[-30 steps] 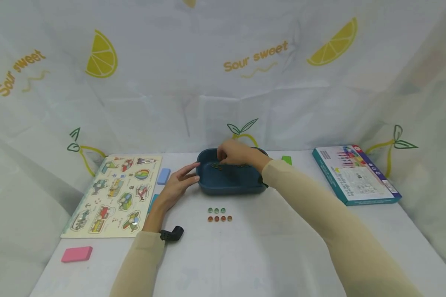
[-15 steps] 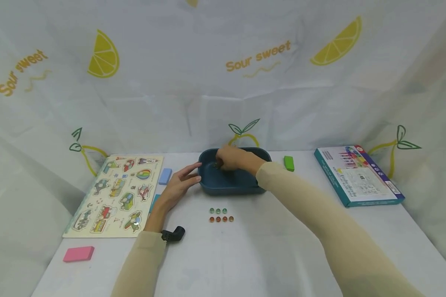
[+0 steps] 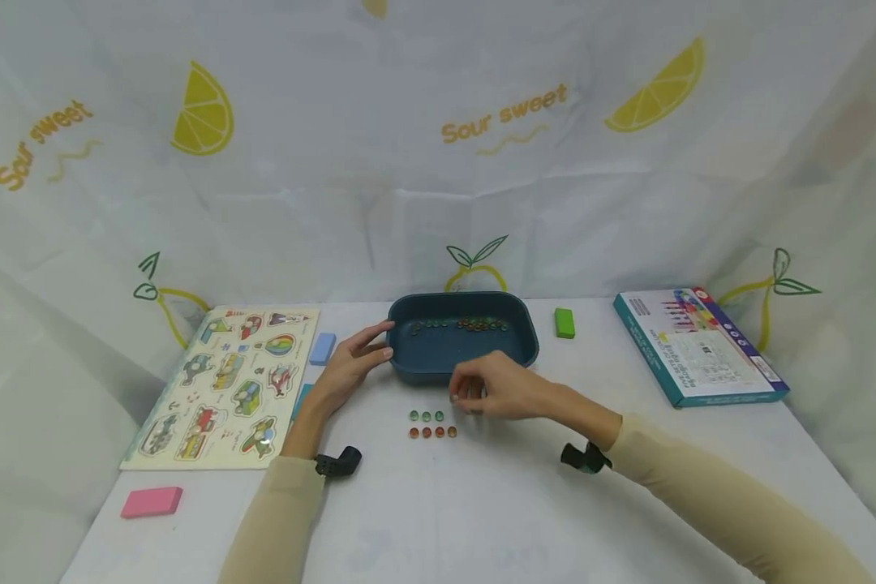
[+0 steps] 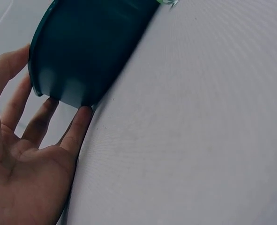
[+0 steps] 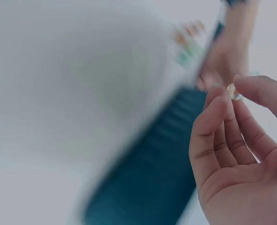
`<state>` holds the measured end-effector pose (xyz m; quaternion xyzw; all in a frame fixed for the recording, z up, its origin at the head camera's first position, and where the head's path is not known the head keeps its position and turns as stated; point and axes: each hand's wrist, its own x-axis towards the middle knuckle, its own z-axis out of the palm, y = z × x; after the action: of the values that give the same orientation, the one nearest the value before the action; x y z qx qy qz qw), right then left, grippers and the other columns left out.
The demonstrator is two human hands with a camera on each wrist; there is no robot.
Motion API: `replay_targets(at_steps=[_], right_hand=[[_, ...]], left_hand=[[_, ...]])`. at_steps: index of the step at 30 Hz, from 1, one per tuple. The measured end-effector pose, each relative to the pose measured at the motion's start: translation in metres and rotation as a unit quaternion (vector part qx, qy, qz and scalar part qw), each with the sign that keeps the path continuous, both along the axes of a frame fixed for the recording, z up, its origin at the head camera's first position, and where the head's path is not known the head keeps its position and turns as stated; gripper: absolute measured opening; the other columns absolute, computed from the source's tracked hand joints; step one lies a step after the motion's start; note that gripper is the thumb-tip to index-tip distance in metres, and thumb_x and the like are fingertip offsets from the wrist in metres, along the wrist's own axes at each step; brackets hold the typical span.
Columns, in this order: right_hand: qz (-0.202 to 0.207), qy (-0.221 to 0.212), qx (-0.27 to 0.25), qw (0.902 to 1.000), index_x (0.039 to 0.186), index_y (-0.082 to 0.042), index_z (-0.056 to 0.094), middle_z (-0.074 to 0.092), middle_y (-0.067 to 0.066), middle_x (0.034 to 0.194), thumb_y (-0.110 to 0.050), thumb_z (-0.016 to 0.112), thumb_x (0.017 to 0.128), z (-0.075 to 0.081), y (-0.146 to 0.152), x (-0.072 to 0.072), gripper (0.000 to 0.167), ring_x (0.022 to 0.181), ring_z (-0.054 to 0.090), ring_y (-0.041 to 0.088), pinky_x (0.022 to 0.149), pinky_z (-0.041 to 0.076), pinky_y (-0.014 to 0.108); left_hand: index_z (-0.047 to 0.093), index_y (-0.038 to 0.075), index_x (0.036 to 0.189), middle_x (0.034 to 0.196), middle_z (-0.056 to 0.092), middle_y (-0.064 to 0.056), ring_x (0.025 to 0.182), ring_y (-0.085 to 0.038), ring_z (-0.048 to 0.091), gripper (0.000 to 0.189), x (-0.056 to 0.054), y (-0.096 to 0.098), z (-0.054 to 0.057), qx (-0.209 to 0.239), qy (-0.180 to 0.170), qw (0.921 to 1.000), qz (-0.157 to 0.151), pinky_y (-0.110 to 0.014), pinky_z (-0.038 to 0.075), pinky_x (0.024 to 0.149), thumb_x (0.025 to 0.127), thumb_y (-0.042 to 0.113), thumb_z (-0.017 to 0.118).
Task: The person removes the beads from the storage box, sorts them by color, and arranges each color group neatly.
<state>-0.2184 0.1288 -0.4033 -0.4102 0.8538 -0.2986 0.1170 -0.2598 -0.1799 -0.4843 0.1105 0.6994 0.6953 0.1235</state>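
My right hand [image 3: 502,388] pinches a small shiny glass bead [image 5: 233,92] between thumb and fingertips, low over the cloth just in front of a dark blue tray [image 3: 423,369]. Beside it on the cloth lie two short rows: three green glass beads [image 3: 427,416] behind several orange glass beads [image 3: 427,432]. More beads [image 3: 482,324] lie inside the tray, in a greenish group at left and a reddish one at right. The left hand [image 3: 346,365] rests its extended fingers against the tray's left end; in the left wrist view the fingertips [image 4: 84,111] touch its outer wall.
A wooden picture puzzle board [image 3: 226,389] lies at left, with a blue block [image 3: 322,349] beside it and a pink block [image 3: 151,502] in front. A green block [image 3: 564,323] lies right of the tray. Farther right is a flat printed box [image 3: 701,345].
My right hand has come out of the tray toward me with a bead pinched in its fingers, uncovering the beads inside. The left hand has stayed at the tray's end.
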Motion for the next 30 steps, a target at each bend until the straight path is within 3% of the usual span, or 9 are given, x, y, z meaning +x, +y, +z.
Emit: replay_targets(at_steps=[3, 7, 18, 23, 27, 30], right_hand=[[0.005, -0.026, 0.013, 0.9996, 0.1, -0.016, 0.076, 0.073, -0.009, 0.085, -0.012, 0.077, 0.095, -0.021, 0.007, 0.015, 0.006, 0.074, 0.061, -0.004, 0.068, 0.055, 0.019], [-0.009, -0.032, 0.016, 0.9993, 0.097, -0.015, 0.076, 0.069, -0.009, 0.079, -0.012, 0.079, 0.094, -0.038, 0.009, 0.024, 0.005, 0.069, 0.056, -0.004, 0.064, 0.052, 0.018], [-0.034, -0.036, 0.01, 0.9987, 0.099, -0.013, 0.077, 0.066, -0.01, 0.076, -0.012, 0.079, 0.094, -0.043, 0.009, 0.028, 0.005, 0.066, 0.053, -0.003, 0.06, 0.049, 0.018], [-0.02, -0.046, 0.021, 0.9985, 0.109, -0.009, 0.076, 0.071, -0.008, 0.083, -0.013, 0.078, 0.096, -0.032, 0.016, 0.024, 0.014, 0.07, 0.06, -0.002, 0.065, 0.054, 0.019], [-0.01, -0.015, 0.02, 0.9996, 0.112, -0.008, 0.076, 0.075, -0.005, 0.09, -0.014, 0.077, 0.097, -0.004, 0.013, 0.008, 0.015, 0.078, 0.066, 0.001, 0.071, 0.057, 0.021], [-0.018, 0.033, 0.022, 0.999, 0.112, -0.01, 0.077, 0.077, -0.002, 0.098, -0.017, 0.076, 0.098, 0.022, 0.002, -0.011, 0.015, 0.084, 0.069, 0.006, 0.075, 0.058, 0.023]], left_hand=[[0.05, 0.02, 0.159, 0.173, 0.035, -0.002, 0.159, -0.034, 0.036, 0.057, 0.001, -0.001, 0.0, 0.004, -0.006, 1.0, 0.0, -0.058, 0.024, 0.132, 0.104, 0.016, 0.067], [0.049, 0.019, 0.159, 0.173, 0.036, -0.004, 0.158, -0.034, 0.037, 0.057, 0.001, -0.001, 0.0, 0.009, -0.004, 1.0, -0.002, -0.058, 0.025, 0.132, 0.105, 0.016, 0.067], [0.047, 0.017, 0.16, 0.174, 0.033, -0.005, 0.159, -0.035, 0.035, 0.058, 0.002, -0.001, 0.0, 0.008, 0.002, 0.9999, -0.006, -0.058, 0.024, 0.132, 0.105, 0.016, 0.065], [0.048, 0.018, 0.16, 0.174, 0.034, -0.005, 0.159, -0.035, 0.035, 0.058, 0.003, 0.0, 0.0, 0.011, -0.003, 0.9999, -0.007, -0.058, 0.023, 0.132, 0.105, 0.016, 0.066], [0.049, 0.018, 0.159, 0.173, 0.035, -0.005, 0.159, -0.034, 0.036, 0.058, 0.003, 0.0, 0.0, 0.009, -0.006, 0.9999, -0.005, -0.057, 0.024, 0.132, 0.104, 0.017, 0.067], [0.047, 0.017, 0.16, 0.174, 0.034, -0.005, 0.159, -0.035, 0.036, 0.058, 0.003, -0.001, 0.001, 0.008, -0.003, 0.9999, -0.006, -0.057, 0.025, 0.132, 0.105, 0.018, 0.066]])
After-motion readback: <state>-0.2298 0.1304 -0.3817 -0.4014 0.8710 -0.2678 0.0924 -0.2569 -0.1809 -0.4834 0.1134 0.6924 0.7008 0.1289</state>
